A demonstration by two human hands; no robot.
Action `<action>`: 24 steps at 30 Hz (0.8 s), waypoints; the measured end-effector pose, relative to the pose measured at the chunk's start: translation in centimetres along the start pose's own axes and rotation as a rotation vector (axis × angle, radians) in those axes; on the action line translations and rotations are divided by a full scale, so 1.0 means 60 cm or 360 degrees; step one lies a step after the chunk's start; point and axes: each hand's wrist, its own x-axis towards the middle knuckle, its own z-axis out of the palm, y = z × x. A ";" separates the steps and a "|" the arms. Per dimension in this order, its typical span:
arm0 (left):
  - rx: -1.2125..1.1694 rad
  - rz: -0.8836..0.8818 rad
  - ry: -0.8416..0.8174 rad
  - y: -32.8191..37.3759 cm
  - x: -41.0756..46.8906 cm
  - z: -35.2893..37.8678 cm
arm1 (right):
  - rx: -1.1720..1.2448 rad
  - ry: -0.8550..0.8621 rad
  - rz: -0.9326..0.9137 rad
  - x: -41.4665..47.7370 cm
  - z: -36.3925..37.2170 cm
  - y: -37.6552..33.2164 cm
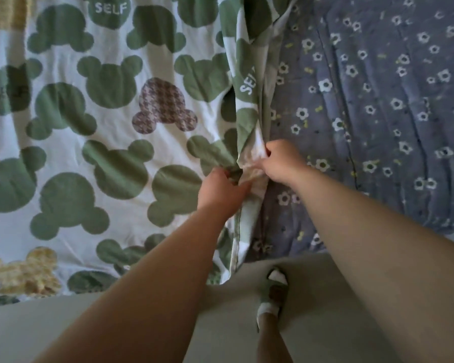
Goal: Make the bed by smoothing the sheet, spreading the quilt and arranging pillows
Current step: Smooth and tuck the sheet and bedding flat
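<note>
- Both hands are on the quilt [116,113]. The left hand [220,195] and right hand [281,163] each have fingers curled into the same bunched edge, side by side and almost touching.
- That gripped edge runs along the border of the blue flowered sheet [378,100]. The quilt's whole spread lies to the left of the sheet's bare part, and the grip sits right where the two meet.
- Most of the sheet is uncovered, so I'd say the spreading is far from finished.
- First worry: both hands hold one clump. Pulled across the sheet from there, the quilt will likely come over as a twisted rope, not flat.
- Second: the edge is doubled back on itself beyond the hands, and that fold could get trapped underneath.
- Third: the sheet shows ridges, and dragging the quilt over it may rumple it further.
- Fourth: a strip of quilt hangs off the sheet's near edge, close to the slippered foot [273,286]. Tread on it and the pull jerks short.
- No pillows in sight.
</note>
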 end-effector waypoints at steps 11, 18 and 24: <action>0.0294 0.0150 0.0229 0.077 -0.094 0.177 | 0.0443 -0.0049 0.0060 0.023 -0.097 0.087; 0.0288 0.0172 0.0084 0.094 -0.076 0.192 | 0.0125 0.0240 -0.0092 0.061 -0.086 0.036; 0.0686 0.0381 -0.0270 0.110 -0.101 0.203 | -0.0073 0.0349 0.0317 0.031 -0.154 0.169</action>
